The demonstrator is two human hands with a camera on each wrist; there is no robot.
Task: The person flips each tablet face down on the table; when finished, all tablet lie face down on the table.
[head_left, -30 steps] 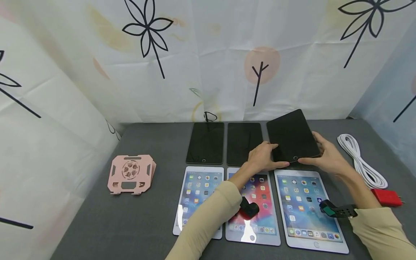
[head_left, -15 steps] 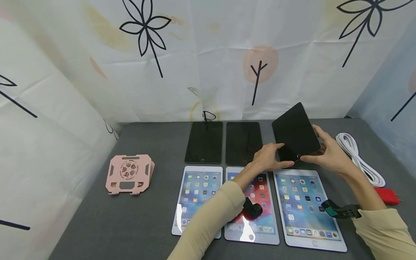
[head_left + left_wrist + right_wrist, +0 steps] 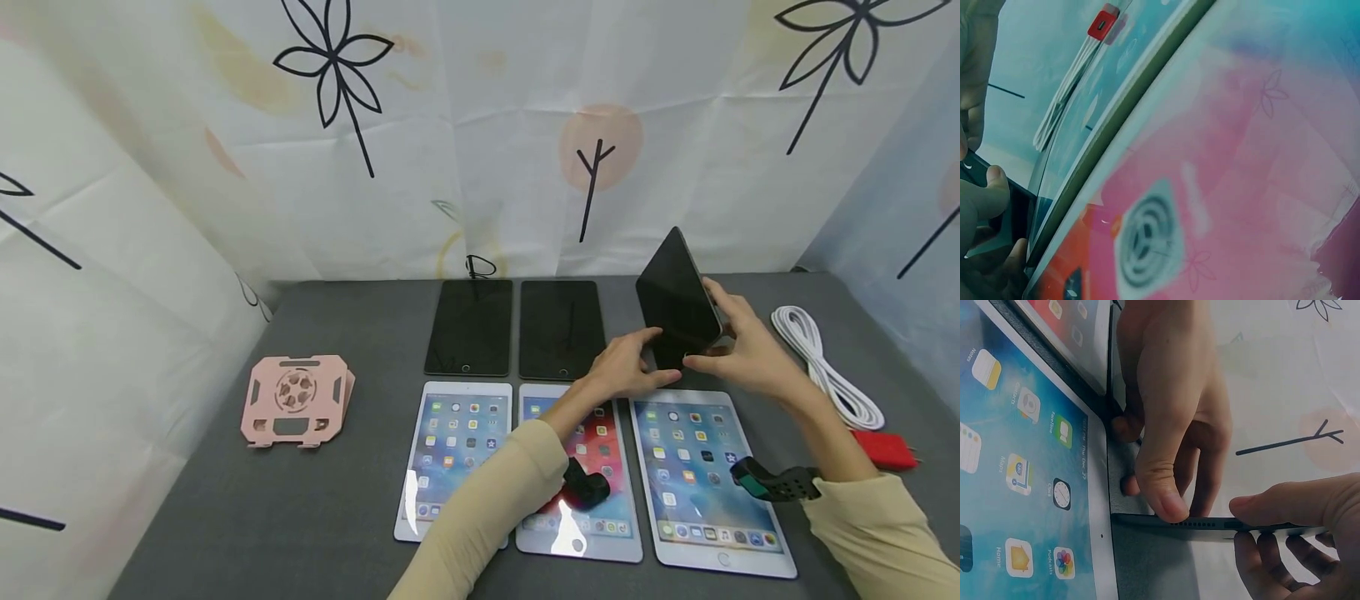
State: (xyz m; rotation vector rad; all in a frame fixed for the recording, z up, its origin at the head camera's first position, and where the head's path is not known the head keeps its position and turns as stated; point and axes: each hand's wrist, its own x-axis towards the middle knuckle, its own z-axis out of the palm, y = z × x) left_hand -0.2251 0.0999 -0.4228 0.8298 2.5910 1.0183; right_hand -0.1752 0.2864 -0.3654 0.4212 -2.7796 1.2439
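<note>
A dark tablet [image 3: 672, 292] stands tilted on its lower edge at the table's back right, its black screen turned to the left. My right hand [image 3: 753, 346] pinches its right side, thumb on the screen side and fingers behind, as the right wrist view shows. My left hand [image 3: 626, 365] is at the tablet's lower left, thumb and fingers loosely bent on the screen side, the thumb tip touching near the edge. In the right wrist view the tablet [image 3: 1200, 523] appears edge-on. Nearest below the hands lies a white tablet [image 3: 712, 475] with its screen lit.
Two dark tablets [image 3: 470, 325] lie flat to the left. Two more lit white tablets [image 3: 457, 450] lie in front, one partly under my left forearm. A pink stand [image 3: 296, 402] sits far left. A coiled white cable [image 3: 825, 367] and red charger [image 3: 885, 450] lie right.
The dark tablet has been raised and turned from nearly face-up to steeply tilted, its screen swinging left. Both hands have shifted with it; my left hand moved slightly right.
</note>
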